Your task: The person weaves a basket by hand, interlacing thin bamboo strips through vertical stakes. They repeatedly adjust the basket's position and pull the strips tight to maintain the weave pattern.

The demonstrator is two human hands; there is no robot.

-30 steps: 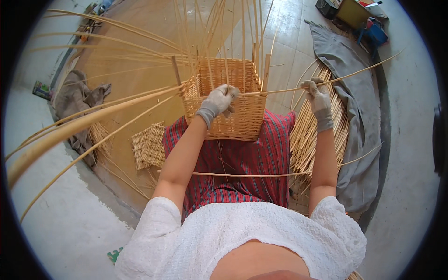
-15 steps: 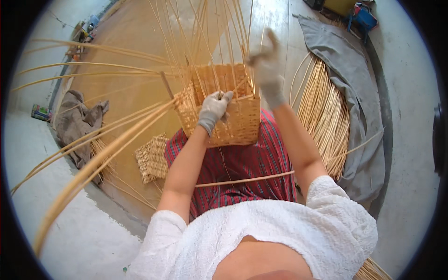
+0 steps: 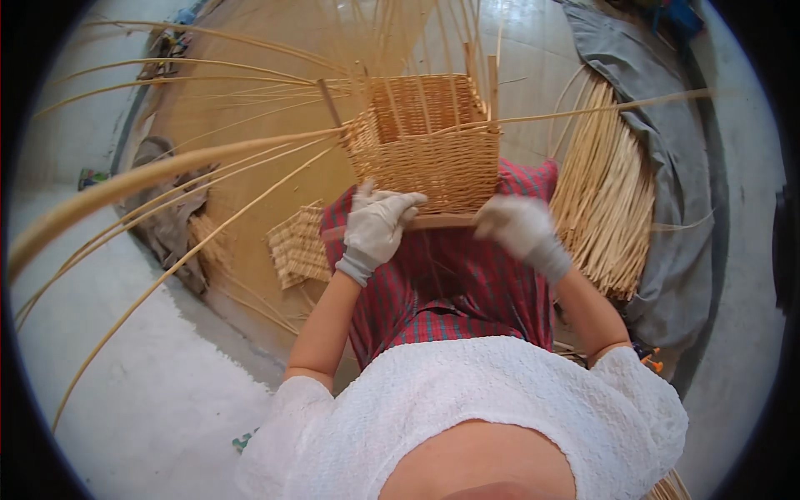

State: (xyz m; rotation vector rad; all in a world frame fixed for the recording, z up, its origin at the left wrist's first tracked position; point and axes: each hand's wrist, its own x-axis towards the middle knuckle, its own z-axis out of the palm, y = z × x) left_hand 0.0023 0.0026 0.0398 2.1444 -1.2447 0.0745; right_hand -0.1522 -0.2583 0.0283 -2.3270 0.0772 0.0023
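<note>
Grip unclear on both: left hand (image 3: 377, 227) by basket (image 3: 429, 171), right hand (image 3: 521, 229) blurred.

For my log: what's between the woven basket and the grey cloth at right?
Head view: red striped fabric, floor and a bundle of pale rods; one long rod reaches over from the basket.

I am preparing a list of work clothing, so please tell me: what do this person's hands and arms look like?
The left hand and right hand wear off-white gloves with grey cuffs at the wrists. The white top has short sleeves of textured fabric, so both forearms are bare.
</note>
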